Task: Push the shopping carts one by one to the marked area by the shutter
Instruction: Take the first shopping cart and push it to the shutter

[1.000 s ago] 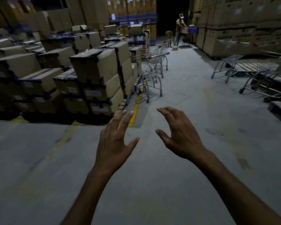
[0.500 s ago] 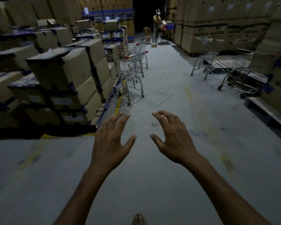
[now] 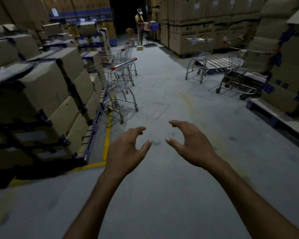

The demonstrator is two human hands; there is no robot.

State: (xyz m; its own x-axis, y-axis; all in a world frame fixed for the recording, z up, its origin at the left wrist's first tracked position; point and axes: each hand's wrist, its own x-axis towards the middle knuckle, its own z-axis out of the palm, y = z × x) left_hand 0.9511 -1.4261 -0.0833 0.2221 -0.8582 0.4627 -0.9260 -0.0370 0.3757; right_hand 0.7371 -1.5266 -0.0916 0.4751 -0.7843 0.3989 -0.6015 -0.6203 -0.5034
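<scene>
- Shopping carts [image 3: 120,87] stand beside the left cartons [image 3: 41,87], further carts [image 3: 238,80] at right, all well ahead.
- My left hand [image 3: 126,149] and right hand [image 3: 190,145] hang spread, empty.
- I see no shutter; I judge this push unstarted.

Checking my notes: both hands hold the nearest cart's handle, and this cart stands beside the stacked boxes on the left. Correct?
No. The head view shows the left hand and right hand empty, not touching the nearest cart; it does stand beside the stacked boxes.
</scene>
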